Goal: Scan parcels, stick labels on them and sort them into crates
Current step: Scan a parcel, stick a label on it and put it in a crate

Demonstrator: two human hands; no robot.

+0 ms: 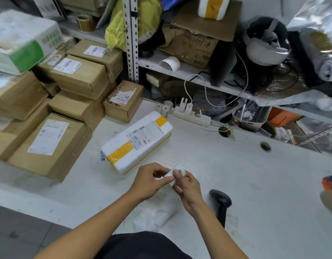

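A white foam parcel [137, 142] with yellow tape bands and a shipping label lies at an angle on the white table [245, 174]. Just in front of it, both hands hold a small white label [175, 173] with dark print. My left hand [149, 179] pinches its left edge. My right hand [187, 186] pinches its right side between thumb and fingers. A black handheld scanner [221, 204] lies on the table to the right of my right hand.
Brown cardboard parcels [53, 143] are stacked along the table's left side, one small box [124, 100] behind the foam parcel. A power strip [191, 114] and small label rolls [164, 107] sit at the back edge. Cluttered shelves [189, 71] rise behind. An orange object [331, 186] lies far right.
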